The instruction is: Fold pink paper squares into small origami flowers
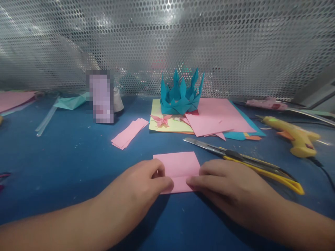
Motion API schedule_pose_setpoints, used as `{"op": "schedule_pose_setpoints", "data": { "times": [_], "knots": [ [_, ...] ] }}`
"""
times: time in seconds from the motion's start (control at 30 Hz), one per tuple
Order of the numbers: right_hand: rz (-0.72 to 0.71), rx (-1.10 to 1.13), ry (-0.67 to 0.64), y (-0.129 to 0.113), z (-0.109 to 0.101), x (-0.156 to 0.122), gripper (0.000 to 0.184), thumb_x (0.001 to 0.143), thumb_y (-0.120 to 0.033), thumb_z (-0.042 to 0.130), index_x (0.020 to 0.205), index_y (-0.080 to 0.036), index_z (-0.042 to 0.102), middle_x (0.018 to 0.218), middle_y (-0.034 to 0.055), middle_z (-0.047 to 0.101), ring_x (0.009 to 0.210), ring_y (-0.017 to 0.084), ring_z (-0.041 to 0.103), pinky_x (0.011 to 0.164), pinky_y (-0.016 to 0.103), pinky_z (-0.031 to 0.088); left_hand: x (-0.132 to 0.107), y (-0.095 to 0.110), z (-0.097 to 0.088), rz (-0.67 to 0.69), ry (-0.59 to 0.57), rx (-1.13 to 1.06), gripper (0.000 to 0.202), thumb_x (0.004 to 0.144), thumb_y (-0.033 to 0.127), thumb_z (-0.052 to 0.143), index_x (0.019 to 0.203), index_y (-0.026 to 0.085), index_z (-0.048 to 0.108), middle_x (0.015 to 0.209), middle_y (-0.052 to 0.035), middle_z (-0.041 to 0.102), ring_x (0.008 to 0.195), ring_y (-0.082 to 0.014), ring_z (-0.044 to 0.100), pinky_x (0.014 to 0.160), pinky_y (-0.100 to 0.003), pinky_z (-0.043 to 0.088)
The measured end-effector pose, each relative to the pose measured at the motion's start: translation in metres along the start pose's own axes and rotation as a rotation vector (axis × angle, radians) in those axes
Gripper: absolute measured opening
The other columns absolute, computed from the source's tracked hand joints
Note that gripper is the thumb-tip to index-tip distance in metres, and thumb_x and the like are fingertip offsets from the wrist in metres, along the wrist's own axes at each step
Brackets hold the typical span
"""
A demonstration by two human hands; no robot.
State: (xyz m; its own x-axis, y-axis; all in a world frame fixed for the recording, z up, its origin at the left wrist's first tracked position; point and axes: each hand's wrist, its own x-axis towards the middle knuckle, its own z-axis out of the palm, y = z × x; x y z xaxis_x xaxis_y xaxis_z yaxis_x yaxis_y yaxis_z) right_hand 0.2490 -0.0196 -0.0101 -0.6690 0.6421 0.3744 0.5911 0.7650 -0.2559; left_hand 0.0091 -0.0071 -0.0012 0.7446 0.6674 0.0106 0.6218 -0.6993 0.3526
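Observation:
A sheet of pink paper lies in front of me on the blue table, with a crease running across it and its near part turned up as a flap. My left hand is closed on the left side of the paper, thumb on the flap. At the right side, my right hand pinches the same sheet, its thumb on the flap near the edge. Just beyond my right hand lies a yellow and black box cutter with its blade out. Pink paper strips are stacked up to the left.
A blue folded-paper crown stands on coloured sheets, beside a pink paper butterfly. To the right is a yellow glue gun with a cord. Clear glue sticks lie left. A perforated metal panel closes off the back.

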Motion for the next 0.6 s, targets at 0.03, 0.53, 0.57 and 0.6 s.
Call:
{"op": "schedule_pose_setpoints", "data": {
  "times": [0.03,0.53,0.57,0.6],
  "knots": [
    [0.002,0.000,-0.002,0.0001,0.0001,0.0000,0.025,0.090,-0.014,0.044,0.095,-0.021,0.067,0.073,0.0037,0.063,0.062,0.016,0.053,0.053,0.026,0.034,0.0000,0.0000,-0.0004,0.000,0.003,0.003,0.016,0.088,0.014,0.044,0.088,0.020,0.058,0.082,-0.0001,0.048,0.069,-0.0121,0.044,0.059,-0.024,0.035],
    [0.125,0.180,-0.127,-0.0010,-0.0068,0.0048,0.019,0.085,-0.012,0.051,0.086,-0.021,0.067,0.073,0.0021,0.064,0.067,0.013,0.057,0.059,0.023,0.040,0.0006,-0.0004,-0.0059,0.005,-0.029,0.032,0.018,0.089,0.017,0.043,0.086,0.021,0.061,0.081,-0.0008,0.050,0.069,-0.0124,0.046,0.058,-0.023,0.034],
    [0.120,0.191,-0.129,-0.0005,-0.0070,0.0056,0.018,0.085,-0.012,0.051,0.085,-0.020,0.067,0.073,0.0022,0.064,0.067,0.013,0.057,0.059,0.023,0.040,0.0005,-0.0013,-0.0066,0.005,-0.028,0.028,0.018,0.089,0.017,0.043,0.086,0.021,0.061,0.081,-0.0007,0.050,0.068,-0.0122,0.046,0.057,-0.023,0.034],
    [0.115,0.202,-0.132,0.0001,-0.0072,0.0064,0.018,0.086,-0.013,0.051,0.085,-0.020,0.067,0.073,0.0023,0.064,0.067,0.013,0.057,0.059,0.022,0.040,0.0005,-0.0023,-0.0073,0.004,-0.023,0.020,0.019,0.089,0.017,0.043,0.085,0.021,0.061,0.080,-0.0004,0.050,0.068,-0.0119,0.046,0.057,-0.023,0.034]
  ]
}}
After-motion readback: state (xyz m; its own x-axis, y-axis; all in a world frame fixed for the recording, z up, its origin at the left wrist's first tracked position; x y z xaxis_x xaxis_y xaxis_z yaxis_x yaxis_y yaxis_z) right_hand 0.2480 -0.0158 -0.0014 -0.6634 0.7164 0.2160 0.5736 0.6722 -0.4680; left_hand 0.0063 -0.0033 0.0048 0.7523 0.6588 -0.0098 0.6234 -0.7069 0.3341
